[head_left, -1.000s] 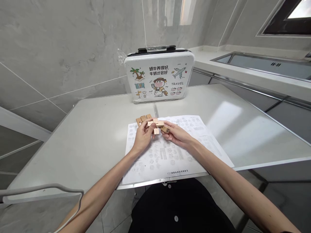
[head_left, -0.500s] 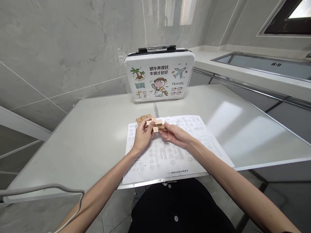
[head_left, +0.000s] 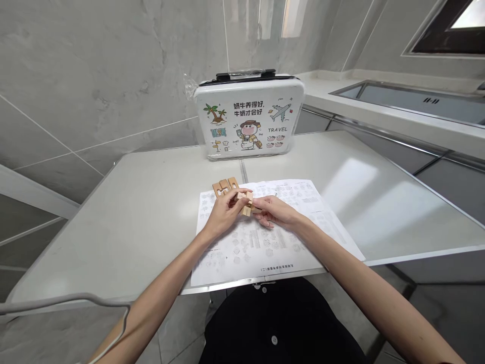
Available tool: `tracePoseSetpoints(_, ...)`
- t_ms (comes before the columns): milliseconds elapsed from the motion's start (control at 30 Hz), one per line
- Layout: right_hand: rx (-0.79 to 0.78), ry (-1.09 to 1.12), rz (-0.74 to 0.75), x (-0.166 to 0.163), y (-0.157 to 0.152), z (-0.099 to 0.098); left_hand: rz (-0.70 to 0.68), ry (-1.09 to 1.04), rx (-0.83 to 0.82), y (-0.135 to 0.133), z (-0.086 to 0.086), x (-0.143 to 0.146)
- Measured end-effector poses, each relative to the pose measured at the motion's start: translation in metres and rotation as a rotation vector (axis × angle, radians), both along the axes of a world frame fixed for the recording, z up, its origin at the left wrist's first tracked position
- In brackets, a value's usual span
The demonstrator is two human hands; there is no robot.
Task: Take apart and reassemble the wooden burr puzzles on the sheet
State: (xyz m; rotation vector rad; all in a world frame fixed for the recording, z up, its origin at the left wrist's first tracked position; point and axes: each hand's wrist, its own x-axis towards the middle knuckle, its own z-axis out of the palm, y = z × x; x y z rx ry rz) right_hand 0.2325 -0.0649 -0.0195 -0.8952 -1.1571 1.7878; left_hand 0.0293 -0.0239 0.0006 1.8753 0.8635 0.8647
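Observation:
Between my hands, above the printed sheet [head_left: 227,268], is a cluster of pale wooden puzzle pieces [head_left: 247,211]. My left hand [head_left: 224,211] pinches the cluster from the left, its thumb lying across the front. From the right, the thumb and fingers of my right hand [head_left: 275,209] close on the same pieces, with some lower fingers curled beneath. How the pieces interlock is partly hidden by my fingers. Just beyond my left hand, several loose notched wooden pieces [head_left: 224,185] lie side by side at the sheet's top left edge.
A white cartoon-printed suitcase [head_left: 250,119] in clear plastic stands at the back of the folding table [head_left: 151,202]. A grey cable [head_left: 91,299] crosses my left forearm. To the right is a counter [head_left: 379,106] with a sink [head_left: 413,101].
The wooden cluster has been turned in my hands and sits slightly lower. My left fingers have moved right, showing more of the loose pieces behind. Both hands keep their grip.

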Motion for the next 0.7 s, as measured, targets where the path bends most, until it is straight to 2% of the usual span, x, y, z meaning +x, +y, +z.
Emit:
tracePoseSetpoints(233,-0.027,-0.01,-0.027,0.0043,0.0039,-0.0055,-0.135,0.006,-0.072,0.0004,0.0073,-0.0053)
tracePoseSetpoints(433,-0.023,-0.02,-0.055,0.0037,0.0035,-0.0066,-0.135,-0.002,-0.116,0.0019,0.0102,-0.0068)
tracePoseSetpoints(700,-0.025,-0.013,-0.047,0.0023,0.0012,-0.0052,-0.118,0.016,-0.085,0.0029,0.0059,-0.0086)
